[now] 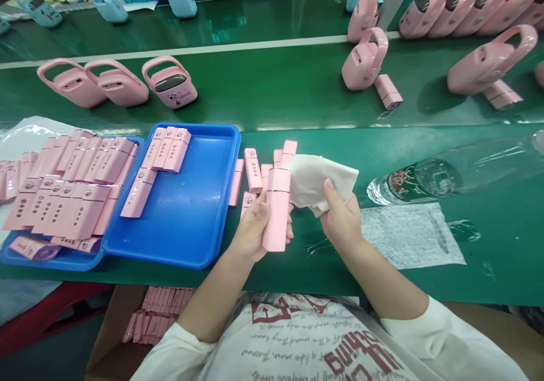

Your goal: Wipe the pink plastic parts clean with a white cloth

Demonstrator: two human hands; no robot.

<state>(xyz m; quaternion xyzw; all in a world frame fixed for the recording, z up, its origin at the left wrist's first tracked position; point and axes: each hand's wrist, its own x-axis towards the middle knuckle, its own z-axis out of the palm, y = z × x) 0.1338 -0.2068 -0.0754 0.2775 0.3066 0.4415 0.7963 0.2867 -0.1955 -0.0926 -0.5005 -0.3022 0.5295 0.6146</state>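
My left hand (251, 231) is wrapped round a long pink stick-shaped device (277, 216), held upright over the front of the green table. My right hand (342, 216) pinches a white cloth (321, 180) between thumb and fingers; the cloth's left edge meets or overlaps the upper right side of the device. Behind my left hand, several more pink devices (253, 170) lie loose on the table, partly hidden by the held one. Left of them is a blue tray (191, 216) with several pink devices in its upper left part.
Another blue tray (80, 263) at the left is heaped with pink devices. A clear bottle (437, 177) lies at the right above a grey-white cloth (408, 233). Pink handled units (113, 83) stand on the conveyor (263, 86) beyond. Below the table, a cardboard box (104, 335) holds pink devices.
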